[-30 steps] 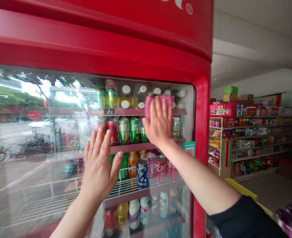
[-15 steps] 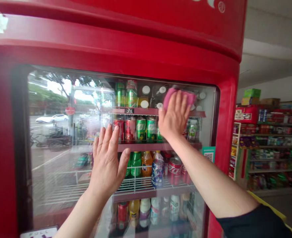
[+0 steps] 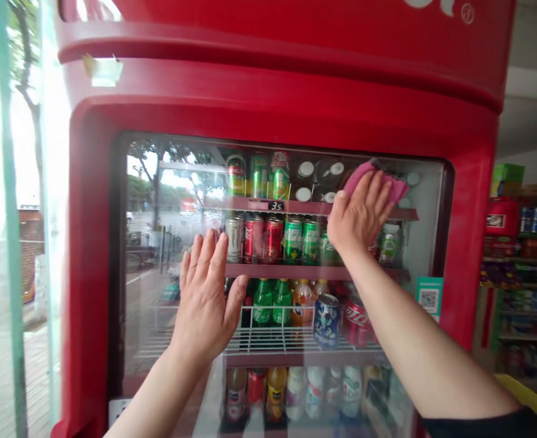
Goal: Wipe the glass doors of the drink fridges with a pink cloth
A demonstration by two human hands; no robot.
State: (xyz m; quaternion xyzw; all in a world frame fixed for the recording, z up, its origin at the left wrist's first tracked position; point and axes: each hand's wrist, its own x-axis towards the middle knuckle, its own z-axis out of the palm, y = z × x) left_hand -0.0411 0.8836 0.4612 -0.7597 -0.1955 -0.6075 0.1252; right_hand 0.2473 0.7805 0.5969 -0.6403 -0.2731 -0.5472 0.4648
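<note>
A person's right hand, fingers spread, pins a pink cloth flat to the glass door of a red drinks cooler, the cloth's edge showing past the fingertips. The left hand, open and empty, lies palm-flat on the pane, a Pepsi can beyond its thumb. Flat fingers spread the pressure evenly across the cloth.
</note>
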